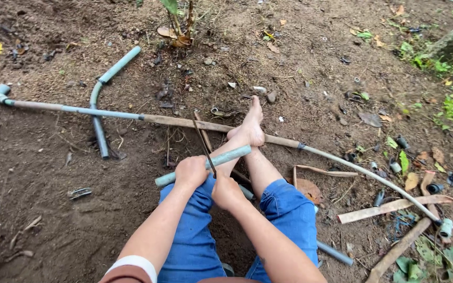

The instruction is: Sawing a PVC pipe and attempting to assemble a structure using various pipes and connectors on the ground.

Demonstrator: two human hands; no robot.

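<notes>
The short pipe [203,165] lies across the person's knees above the dirt ground [43,157]. The left hand [191,172] is closed around it. The right hand [226,192] grips a thin blade [204,142] set upright against the pipe. A long pipe [184,122] lies beyond, under the bare foot [250,126].

Blue denim trousers [289,209], rolled at the knee, brown white-cuffed sleeve [132,267], bare feet.
</notes>
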